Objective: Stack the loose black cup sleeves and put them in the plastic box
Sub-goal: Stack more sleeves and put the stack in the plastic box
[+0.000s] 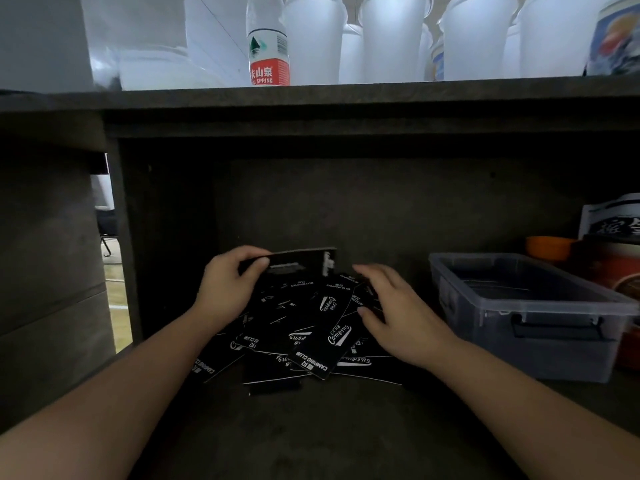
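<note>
A loose pile of black cup sleeves (311, 334) with white lettering lies on the dark shelf in front of me. My left hand (228, 285) grips a small stack of sleeves (298, 263), held on edge above the back of the pile. My right hand (394, 313) hovers over the pile's right side with fingers spread and relaxed, fingertips touching the sleeves. The clear plastic box (526, 344) stands to the right of the pile, with dark sleeves lying flat in its bottom.
A shelf board (311, 98) runs overhead, carrying a water bottle (268, 43) and several white cups (391, 36). An orange bowl (549, 247) and printed containers (613, 230) stand behind the box. A dark side panel (52, 237) closes the left.
</note>
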A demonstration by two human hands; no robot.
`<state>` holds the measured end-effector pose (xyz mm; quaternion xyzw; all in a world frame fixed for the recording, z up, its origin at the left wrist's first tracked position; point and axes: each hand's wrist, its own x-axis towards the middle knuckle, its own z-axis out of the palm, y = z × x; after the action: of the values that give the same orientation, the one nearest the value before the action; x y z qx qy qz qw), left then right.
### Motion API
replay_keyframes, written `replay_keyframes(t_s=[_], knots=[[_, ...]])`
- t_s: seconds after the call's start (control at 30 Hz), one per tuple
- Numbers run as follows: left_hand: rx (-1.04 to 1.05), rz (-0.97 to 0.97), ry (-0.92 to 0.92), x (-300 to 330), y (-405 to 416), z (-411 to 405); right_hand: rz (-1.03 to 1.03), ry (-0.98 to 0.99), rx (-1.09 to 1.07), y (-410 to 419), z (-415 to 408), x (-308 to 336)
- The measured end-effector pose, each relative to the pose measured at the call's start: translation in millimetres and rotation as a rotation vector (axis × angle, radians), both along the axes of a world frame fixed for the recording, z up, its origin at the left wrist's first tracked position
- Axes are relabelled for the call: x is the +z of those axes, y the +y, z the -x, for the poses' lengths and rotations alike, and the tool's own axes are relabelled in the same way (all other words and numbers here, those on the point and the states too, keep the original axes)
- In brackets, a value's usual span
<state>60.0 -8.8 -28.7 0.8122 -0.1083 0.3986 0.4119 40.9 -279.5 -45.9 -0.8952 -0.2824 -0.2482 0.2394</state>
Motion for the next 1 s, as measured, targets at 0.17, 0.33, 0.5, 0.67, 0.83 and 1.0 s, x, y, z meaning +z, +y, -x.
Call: replay_keyframes(t_s=[0.17, 0.33, 0.5, 0.67, 0.83, 1.0], knots=[[-0.373, -0.013, 0.113, -9.5, -36.5, 9.4, 0.022, -0.101, -0.063, -0.3, 6.6, 10.0], [-0.434, -0.003, 0.212, -21.1, -41.0, 3.3, -0.037, -0.067, -0.272, -1.7, 4.3, 7.5], [-0.297, -0.363, 0.405, -29.7, -41.5, 1.1, -0.113, -0.138, -0.410, -7.9, 0.1, 9.6], [-0.247, -0.659, 0.434, -28.5, -37.2, -0.8, -0.142, -0.157, -0.414, -11.0, -1.3, 11.1], [-0.235, -0.781, 0.331, -22.6, -35.8, -0.3, -0.154, -0.126, -0.415, -13.2, -4.3, 8.8], [-0.049, -0.662, -0.160, -20.9, -37.9, 5.5, -0.117, -0.082, -0.477, -16.3, -7.9, 5.5]])
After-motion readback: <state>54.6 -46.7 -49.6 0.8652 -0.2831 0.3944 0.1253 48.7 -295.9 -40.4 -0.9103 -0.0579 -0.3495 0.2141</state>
